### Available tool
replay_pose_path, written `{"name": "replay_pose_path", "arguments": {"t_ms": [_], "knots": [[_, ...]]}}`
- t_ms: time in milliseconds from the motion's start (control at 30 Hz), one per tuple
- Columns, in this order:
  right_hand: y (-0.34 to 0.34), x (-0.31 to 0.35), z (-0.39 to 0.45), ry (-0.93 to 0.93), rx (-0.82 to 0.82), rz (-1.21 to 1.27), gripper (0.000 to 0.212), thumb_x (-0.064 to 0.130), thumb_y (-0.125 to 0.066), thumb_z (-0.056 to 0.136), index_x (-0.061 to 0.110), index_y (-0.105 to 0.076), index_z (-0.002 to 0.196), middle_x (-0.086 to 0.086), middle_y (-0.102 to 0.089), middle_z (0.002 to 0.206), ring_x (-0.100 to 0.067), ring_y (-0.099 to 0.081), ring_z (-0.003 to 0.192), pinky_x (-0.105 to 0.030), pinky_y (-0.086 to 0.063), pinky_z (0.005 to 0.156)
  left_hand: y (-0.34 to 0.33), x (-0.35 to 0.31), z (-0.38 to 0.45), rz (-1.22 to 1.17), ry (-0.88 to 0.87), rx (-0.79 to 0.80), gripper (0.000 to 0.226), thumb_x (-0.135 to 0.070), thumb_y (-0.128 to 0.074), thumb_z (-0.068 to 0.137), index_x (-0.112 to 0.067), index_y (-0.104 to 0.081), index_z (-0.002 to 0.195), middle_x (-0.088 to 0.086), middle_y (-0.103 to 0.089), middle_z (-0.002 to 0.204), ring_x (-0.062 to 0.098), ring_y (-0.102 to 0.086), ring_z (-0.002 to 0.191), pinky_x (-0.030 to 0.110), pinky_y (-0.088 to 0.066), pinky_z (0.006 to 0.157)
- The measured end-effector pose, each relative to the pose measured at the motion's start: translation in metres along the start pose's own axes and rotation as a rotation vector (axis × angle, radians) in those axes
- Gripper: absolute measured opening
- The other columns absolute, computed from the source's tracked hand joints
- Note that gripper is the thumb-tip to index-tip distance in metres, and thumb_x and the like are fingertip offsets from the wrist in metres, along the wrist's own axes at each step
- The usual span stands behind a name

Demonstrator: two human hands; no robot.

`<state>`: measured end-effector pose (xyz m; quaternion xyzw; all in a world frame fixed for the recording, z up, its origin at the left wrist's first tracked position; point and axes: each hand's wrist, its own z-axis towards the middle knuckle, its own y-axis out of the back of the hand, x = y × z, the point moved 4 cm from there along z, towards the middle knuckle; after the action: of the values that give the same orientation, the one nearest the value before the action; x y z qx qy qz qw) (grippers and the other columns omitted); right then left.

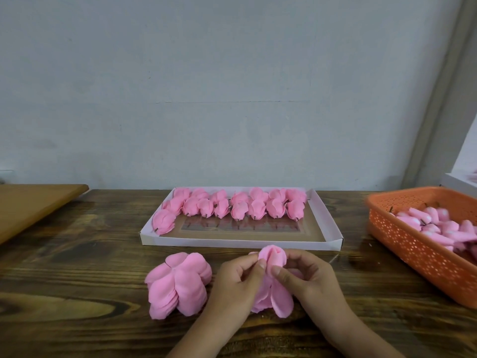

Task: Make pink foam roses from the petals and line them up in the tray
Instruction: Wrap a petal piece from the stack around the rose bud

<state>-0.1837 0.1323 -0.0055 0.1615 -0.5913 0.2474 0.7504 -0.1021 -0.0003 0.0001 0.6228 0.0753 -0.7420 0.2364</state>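
Observation:
Both hands hold one pink foam rose just in front of the tray. My left hand pinches its left side with thumb and fingertips. My right hand pinches its right side, thumb on the front. Loose petals of the same piece hang down between my palms. A stack of pink petal sheets lies on the table left of my left hand. The white cardboard tray holds several finished roses in two rows along its far side, with one more at the near left.
An orange perforated basket with several pink buds stands at the right. A light wooden board lies at the far left. A white box edge shows behind the basket. The dark wooden table ends at a grey wall.

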Motion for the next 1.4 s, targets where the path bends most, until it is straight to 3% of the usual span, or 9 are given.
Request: {"name": "replay_pose_path", "arguments": {"t_ms": [200, 367, 567, 700, 833, 967, 1100, 1267, 1400], "knots": [[-0.002, 0.001, -0.001, 0.002, -0.007, -0.022, 0.020, 0.003, -0.079, 0.079, 0.012, -0.075, 0.096, -0.009, -0.078, 0.093, -0.028, -0.075, 0.087, -0.036, -0.062, 0.074, -0.002, 0.003, 0.001, 0.070, -0.019, -0.044, 0.027, -0.018, -0.055, 0.103, -0.022, -0.078, 0.091, 0.007, -0.075, 0.085, 0.030, -0.070, 0.090, 0.058, -0.057, 0.074], [0.000, 0.001, 0.000, -0.001, -0.048, -0.061, 0.036, 0.001, -0.083, 0.074, 0.015, -0.067, 0.104, -0.004, -0.078, 0.091, -0.019, -0.074, 0.084, -0.027, -0.059, 0.074, 0.000, 0.000, 0.001, 0.113, -0.072, -0.019, 0.029, -0.020, -0.053, 0.104, -0.024, -0.076, 0.086, 0.005, -0.073, 0.084, 0.013, -0.067, 0.081, 0.043, -0.053, 0.076], [-0.001, 0.007, 0.000, 0.014, 0.015, 0.000, 0.030, 0.016, -0.085, 0.065, 0.018, -0.079, 0.094, -0.007, -0.078, 0.092, -0.022, -0.074, 0.086, -0.025, -0.058, 0.071, -0.003, 0.002, 0.002, 0.144, -0.078, 0.045, 0.025, -0.022, -0.052, 0.102, -0.026, -0.075, 0.092, 0.012, -0.070, 0.095, 0.018, -0.067, 0.092, 0.034, -0.054, 0.080], [0.002, 0.006, 0.001, 0.002, -0.005, 0.012, 0.028, 0.013, -0.084, 0.062, 0.009, -0.077, 0.089, -0.011, -0.078, 0.086, -0.022, -0.075, 0.080, -0.023, -0.056, 0.066, 0.000, -0.004, 0.001, 0.059, -0.098, -0.002, 0.022, -0.027, -0.060, 0.098, -0.038, -0.078, 0.097, -0.009, -0.077, 0.097, 0.009, -0.071, 0.097, 0.027, -0.057, 0.082], [0.001, 0.007, 0.001, -0.003, 0.002, 0.025, 0.021, 0.004, -0.082, 0.070, 0.009, -0.078, 0.091, -0.011, -0.078, 0.088, -0.024, -0.075, 0.082, -0.023, -0.057, 0.066, 0.001, -0.003, 0.004, 0.037, -0.046, -0.069, 0.039, -0.011, -0.066, 0.097, -0.042, -0.079, 0.079, -0.018, -0.077, 0.083, 0.007, -0.073, 0.089, 0.010, -0.053, 0.065], [-0.002, 0.009, -0.001, -0.015, 0.025, 0.052, 0.024, -0.003, -0.077, 0.077, 0.015, -0.081, 0.092, -0.009, -0.079, 0.092, -0.022, -0.075, 0.086, -0.021, -0.057, 0.067, 0.005, -0.008, 0.001, 0.039, -0.067, -0.086, 0.037, -0.013, -0.071, 0.093, -0.046, -0.080, 0.081, -0.014, -0.078, 0.087, 0.006, -0.073, 0.087, 0.019, -0.058, 0.070], [0.000, 0.009, -0.002, -0.013, -0.036, 0.059, 0.027, -0.001, -0.076, 0.079, 0.022, -0.082, 0.092, -0.009, -0.079, 0.092, -0.022, -0.076, 0.084, -0.027, -0.059, 0.065, 0.006, -0.002, -0.002, -0.124, 0.074, -0.088, 0.016, -0.018, -0.076, 0.090, -0.033, -0.081, 0.092, -0.002, -0.079, 0.089, 0.018, -0.076, 0.078, 0.032, -0.059, 0.050], [0.007, 0.008, -0.001, -0.021, -0.114, 0.068, 0.022, 0.011, -0.078, 0.077, 0.028, -0.081, 0.091, -0.004, -0.079, 0.090, -0.018, -0.076, 0.084, -0.028, -0.059, 0.061, 0.006, 0.012, 0.001, -0.205, 0.241, -0.104, 0.021, -0.007, -0.072, 0.090, -0.026, -0.078, 0.098, -0.005, -0.079, 0.098, 0.012, -0.075, 0.090, 0.020, -0.054, 0.059], [0.000, 0.008, -0.002, -0.007, 0.025, 0.123, 0.026, 0.004, -0.072, 0.083, 0.024, -0.080, 0.098, -0.006, -0.078, 0.101, -0.020, -0.075, 0.096, -0.028, -0.059, 0.071, 0.011, 0.019, 0.001, -0.321, 0.344, -0.180, 0.019, -0.005, -0.076, 0.087, -0.018, -0.076, 0.101, 0.002, -0.078, 0.098, 0.019, -0.077, 0.084, 0.029, -0.061, 0.069]]}}
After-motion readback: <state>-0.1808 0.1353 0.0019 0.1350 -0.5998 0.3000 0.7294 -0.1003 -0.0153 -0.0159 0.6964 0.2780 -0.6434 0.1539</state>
